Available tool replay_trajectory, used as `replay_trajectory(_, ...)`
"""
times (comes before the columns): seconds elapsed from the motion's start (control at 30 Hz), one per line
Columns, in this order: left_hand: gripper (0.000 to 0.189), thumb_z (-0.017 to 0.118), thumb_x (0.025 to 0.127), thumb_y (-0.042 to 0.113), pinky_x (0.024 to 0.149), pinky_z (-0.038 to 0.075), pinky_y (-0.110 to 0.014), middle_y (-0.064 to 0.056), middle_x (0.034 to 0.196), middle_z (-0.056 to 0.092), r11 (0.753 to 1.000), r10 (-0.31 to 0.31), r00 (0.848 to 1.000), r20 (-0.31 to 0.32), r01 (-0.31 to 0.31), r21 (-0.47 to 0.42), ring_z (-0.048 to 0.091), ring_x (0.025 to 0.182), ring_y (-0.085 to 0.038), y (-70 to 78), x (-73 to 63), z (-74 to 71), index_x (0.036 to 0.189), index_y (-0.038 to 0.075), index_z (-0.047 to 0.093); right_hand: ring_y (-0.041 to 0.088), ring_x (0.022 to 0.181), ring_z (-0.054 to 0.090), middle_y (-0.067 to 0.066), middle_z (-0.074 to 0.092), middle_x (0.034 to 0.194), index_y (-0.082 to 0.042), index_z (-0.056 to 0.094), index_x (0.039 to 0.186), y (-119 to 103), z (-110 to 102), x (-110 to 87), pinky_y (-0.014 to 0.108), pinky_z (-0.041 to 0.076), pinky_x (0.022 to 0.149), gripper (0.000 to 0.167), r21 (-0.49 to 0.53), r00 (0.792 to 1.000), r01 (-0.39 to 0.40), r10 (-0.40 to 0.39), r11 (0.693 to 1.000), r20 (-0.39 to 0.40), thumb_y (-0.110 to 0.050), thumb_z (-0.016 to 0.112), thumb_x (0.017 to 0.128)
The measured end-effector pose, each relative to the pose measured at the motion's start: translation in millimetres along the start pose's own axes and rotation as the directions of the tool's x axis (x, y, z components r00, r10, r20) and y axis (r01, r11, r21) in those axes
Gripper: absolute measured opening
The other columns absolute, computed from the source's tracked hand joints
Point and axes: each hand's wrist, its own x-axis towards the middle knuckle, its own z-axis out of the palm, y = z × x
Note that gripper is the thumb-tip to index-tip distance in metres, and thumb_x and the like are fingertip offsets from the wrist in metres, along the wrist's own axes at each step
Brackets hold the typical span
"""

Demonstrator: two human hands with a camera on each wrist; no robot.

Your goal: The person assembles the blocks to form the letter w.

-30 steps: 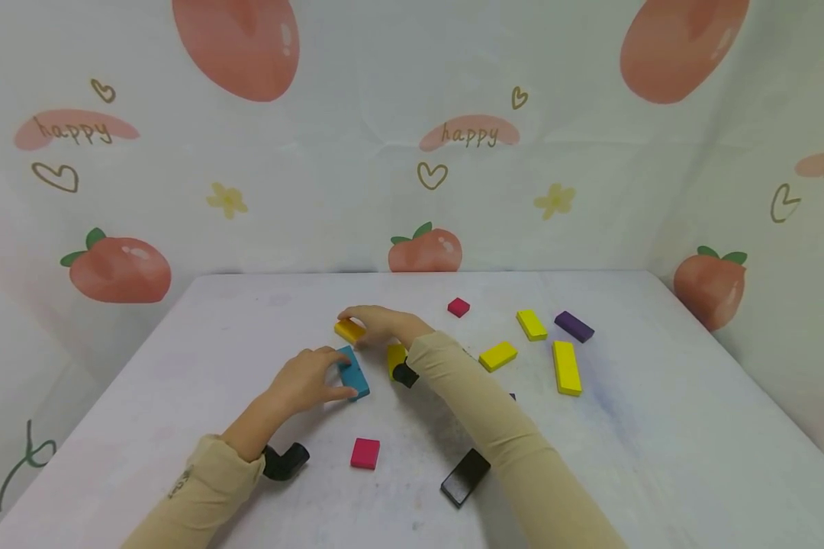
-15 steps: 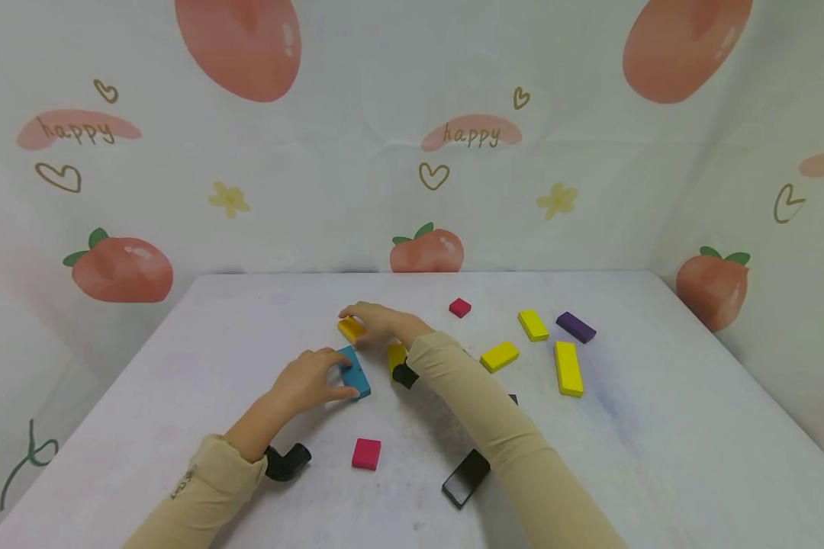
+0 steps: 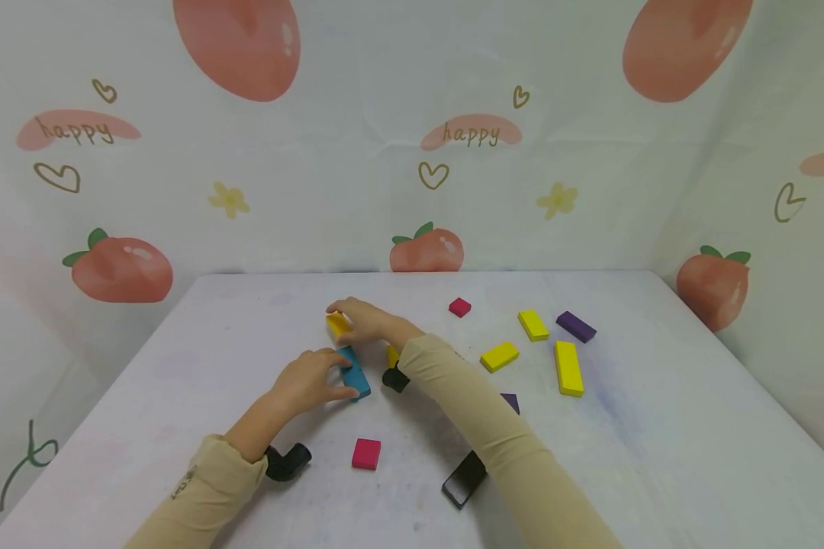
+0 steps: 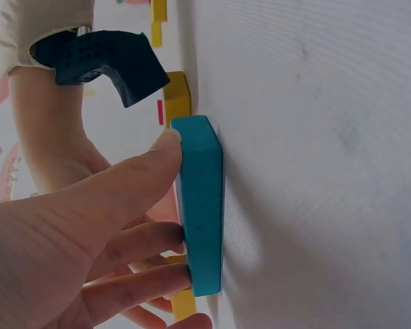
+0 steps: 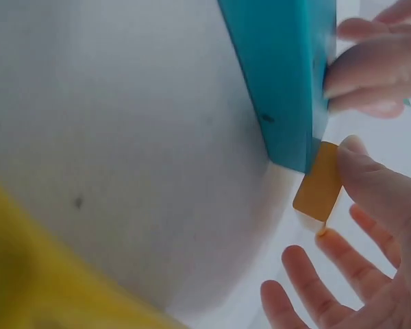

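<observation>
A blue block (image 3: 355, 379) lies flat on the white table, held between the thumb and fingers of my left hand (image 3: 309, 379). The left wrist view shows the thumb at one end of this blue block (image 4: 202, 212) and fingertips along its upper side. Just beyond its far end, my right hand (image 3: 365, 321) pinches an orange-yellow block (image 3: 337, 325). In the right wrist view the thumb presses on this orange-yellow block (image 5: 320, 185), a fingertip at its lower corner. Another yellow block (image 3: 392, 356) sits under the right wrist, mostly hidden.
Nearer me lie a red square block (image 3: 366, 454) and a black block (image 3: 464, 480), partly covered by the right sleeve. A purple block (image 3: 512, 402) peeks past that sleeve. Several yellow blocks (image 3: 568, 368), another purple block (image 3: 576, 327) and a small red block (image 3: 459, 307) lie right and back.
My right hand has shifted slightly left and away with the orange-yellow block, which is now turned more lengthwise. More of the purple block by the sleeve shows. The left hand stays on the blue block.
</observation>
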Motion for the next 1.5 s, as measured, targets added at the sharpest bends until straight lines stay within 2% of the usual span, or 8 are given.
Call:
replay_trajectory(0.33,0.05,0.076,0.075,0.035,0.086,0.051,-0.05,-0.016,0.124,0.06,1.0,-0.011,1.0,0.007,0.011,0.0,0.059,0.102,-0.035,1.0,0.5,-0.5,0.113,0.004,0.065,0.02,0.125,0.045,0.01,0.045,0.14,-0.011,0.04,0.139,-6.6,4.5,1.5,0.03,0.038,0.109,0.057,-0.007,0.999,-0.032,0.033,0.999,0.023,-0.025,0.064,0.089)
replay_trajectory(0.5,0.049,0.076,0.075,0.035,0.087,0.051,-0.05,-0.014,0.122,0.062,1.0,-0.003,1.0,-0.002,0.003,0.003,0.059,0.102,-0.036,0.5,0.7,-0.4,0.112,0.005,0.066,0.021,0.124,0.047,0.011,0.046,0.139,-0.012,0.04,0.139,-8.0,4.1,-0.1,0.03,0.04,0.108,0.056,0.02,0.998,-0.059,0.058,0.998,0.033,-0.025,0.064,0.089)
replay_trajectory(0.73,0.049,0.077,0.075,0.035,0.084,0.051,-0.049,-0.014,0.12,0.063,1.0,0.013,1.0,-0.012,-0.013,-0.001,0.059,0.099,-0.034,-0.3,0.3,-0.1,0.112,0.004,0.066,0.022,0.128,0.044,0.011,0.044,0.141,-0.011,0.04,0.139,-7.6,4.5,-1.6,0.032,0.036,0.112,0.055,0.077,0.995,-0.087,0.083,0.993,0.048,-0.024,0.062,0.09)
replay_trajectory(1.0,0.048,0.076,0.075,0.034,0.086,0.051,-0.049,-0.017,0.125,0.059,1.0,0.002,1.0,0.005,-0.002,-0.003,0.058,0.101,-0.036,0.4,-0.3,-0.8,0.112,0.005,0.065,0.02,0.131,0.043,0.009,0.045,0.142,-0.01,0.041,0.138,-6.2,5.7,-0.2,0.031,0.033,0.114,0.05,0.047,0.997,-0.069,0.068,0.996,0.036,-0.022,0.058,0.093)
replay_trajectory(1.3,0.046,0.077,0.075,0.035,0.084,0.05,-0.052,-0.022,0.124,0.055,1.0,0.02,1.0,-0.005,-0.02,-0.012,0.054,0.102,-0.04,-0.9,1.4,-1.6,0.108,0.004,0.067,0.019,0.132,0.042,0.008,0.045,0.142,-0.01,0.041,0.138,-7.5,6.0,-0.6,0.031,0.033,0.114,0.05,0.028,0.997,-0.066,0.066,0.997,0.033,-0.022,0.058,0.093)
replay_trajectory(1.5,0.047,0.075,0.076,0.035,0.086,0.05,-0.054,-0.022,0.127,0.055,0.999,0.013,0.999,0.037,-0.012,-0.04,0.055,0.105,-0.042,-3.0,3.0,-1.0,0.111,0.005,0.064,0.02,0.134,0.04,0.008,0.041,0.146,-0.01,0.04,0.14,-5.5,5.4,-3.1,0.032,0.031,0.115,0.05,0.036,0.997,-0.073,0.072,0.997,0.034,-0.021,0.056,0.094)
